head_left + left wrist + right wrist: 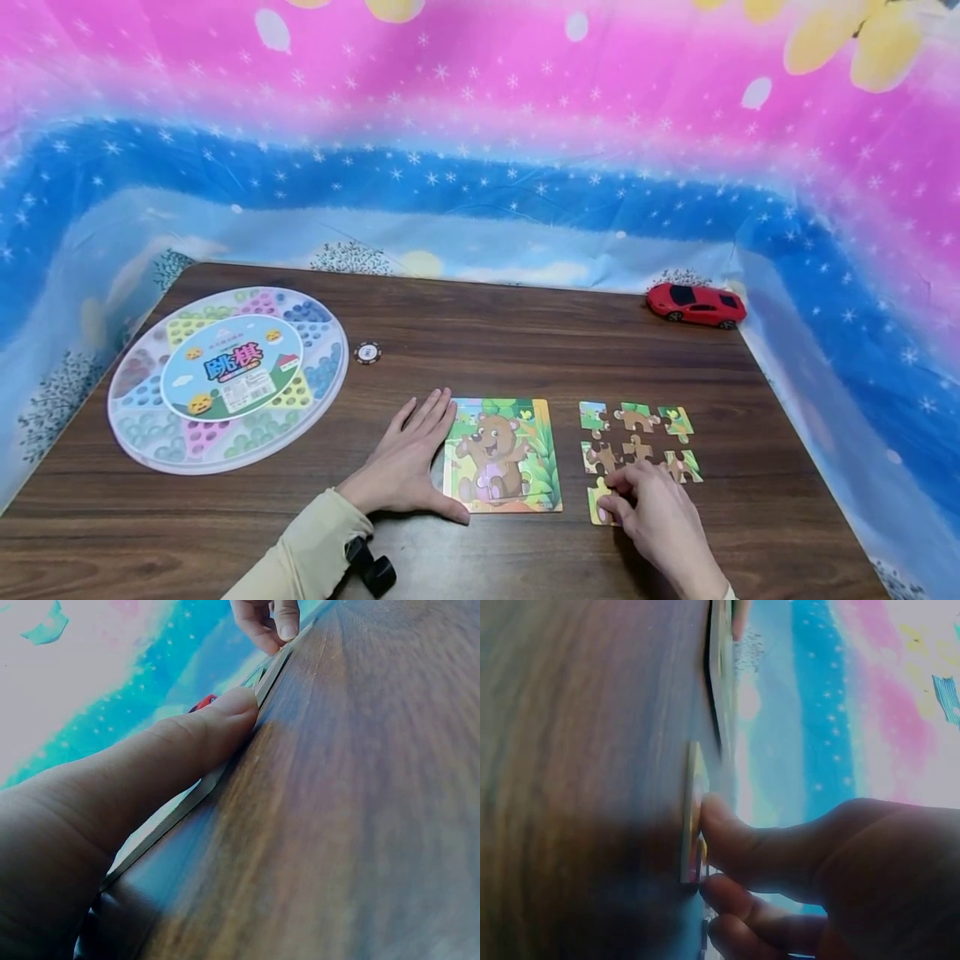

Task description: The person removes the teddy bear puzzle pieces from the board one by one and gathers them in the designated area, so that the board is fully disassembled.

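A square bear jigsaw puzzle (534, 433) lies flat on the table, its picture filled in. My left hand (405, 462) rests along its left side with fingers spread and straight, the thumb at the lower left corner. To the right of the puzzle, loose jigsaw pieces (636, 417) are laid out in rows. At their lower left, my right hand (663, 521) pinches a yellow-green puzzle piece (597, 508) between thumb and fingers. The right wrist view shows this piece (691, 825) edge-on, close to the tabletop. My right hand hides part of the bottom row.
A round Chinese checkers set (168, 442) with marbles sits on the left of the wooden table (480, 333). Beside it lies a black-and-white poker chip (367, 353). A red toy car (696, 306) stands at the back right corner. Patterned cloth (480, 192) hangs behind the table.
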Motion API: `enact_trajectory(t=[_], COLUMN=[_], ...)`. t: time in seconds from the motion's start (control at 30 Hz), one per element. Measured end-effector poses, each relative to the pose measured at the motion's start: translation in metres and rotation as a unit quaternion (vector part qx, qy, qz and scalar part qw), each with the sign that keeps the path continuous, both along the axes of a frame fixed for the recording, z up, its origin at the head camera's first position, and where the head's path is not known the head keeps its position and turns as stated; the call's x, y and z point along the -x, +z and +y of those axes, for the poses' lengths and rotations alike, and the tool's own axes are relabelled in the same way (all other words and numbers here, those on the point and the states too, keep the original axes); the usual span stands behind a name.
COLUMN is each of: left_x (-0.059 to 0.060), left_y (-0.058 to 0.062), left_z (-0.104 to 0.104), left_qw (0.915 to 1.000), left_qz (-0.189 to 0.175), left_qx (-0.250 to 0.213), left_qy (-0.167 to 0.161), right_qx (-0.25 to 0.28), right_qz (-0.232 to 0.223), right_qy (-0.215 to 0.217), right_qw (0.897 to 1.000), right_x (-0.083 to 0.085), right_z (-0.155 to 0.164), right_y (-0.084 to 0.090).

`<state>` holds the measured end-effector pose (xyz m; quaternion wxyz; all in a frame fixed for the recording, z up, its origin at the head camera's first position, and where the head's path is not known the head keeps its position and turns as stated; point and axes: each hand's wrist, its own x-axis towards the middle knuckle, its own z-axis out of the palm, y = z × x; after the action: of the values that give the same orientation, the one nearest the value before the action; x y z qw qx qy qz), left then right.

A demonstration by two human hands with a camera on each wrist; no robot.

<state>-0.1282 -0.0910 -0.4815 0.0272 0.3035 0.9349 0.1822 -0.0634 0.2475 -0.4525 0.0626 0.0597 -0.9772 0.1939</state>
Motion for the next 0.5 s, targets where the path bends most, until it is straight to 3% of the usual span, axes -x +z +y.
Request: enact_trajectory(t=[0.3,0.5], left_x=[-0.0006,-0.0002], left_y=[0.0003,-0.0002], left_z=[-0.0001,-0.0006], left_qw=[1.0,1.0], left_qz=[-0.006,-0.004], left_qx=[0.0,-0.001], left_qy=[0.003,0.003], right_qx=[0.011,0.023], right_qz=[-0.041,0.024], right_qy=[-0.003,0.015], right_qw=[0.999,0.999], right_x=[0.0014,0.0038], right_z=[-0.0013,-0.004], right_y=[0.0023,0.0063])
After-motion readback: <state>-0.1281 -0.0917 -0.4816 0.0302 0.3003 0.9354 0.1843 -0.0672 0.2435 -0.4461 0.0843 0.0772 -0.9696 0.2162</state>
